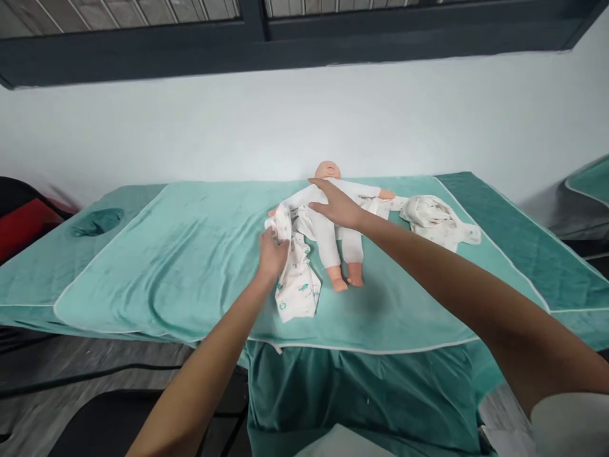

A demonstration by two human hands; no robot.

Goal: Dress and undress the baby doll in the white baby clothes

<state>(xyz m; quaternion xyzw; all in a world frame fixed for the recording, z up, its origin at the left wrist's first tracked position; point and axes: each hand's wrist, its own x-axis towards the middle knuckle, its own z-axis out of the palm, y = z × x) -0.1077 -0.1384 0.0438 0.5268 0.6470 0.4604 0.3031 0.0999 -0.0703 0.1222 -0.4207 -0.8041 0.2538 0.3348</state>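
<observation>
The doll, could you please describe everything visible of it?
The doll lies on the sheet, arms spread, head toward the wall. Its bald head, hands and feet look like peach plastic; its white body and limbs look like cloth. White printed clothing, in the left hand, bunches at one arm. The right hand hides part of its torso; contact is unclear.

The doll (326, 238) lies face up on the bed (143, 266), head toward the wall (228, 127) behind, feet toward the near edge. One garment (299, 292) lies just left of its legs, another piece of clothing (435, 219) to its right. An opening (98, 222) sits at the bed's left end.
</observation>
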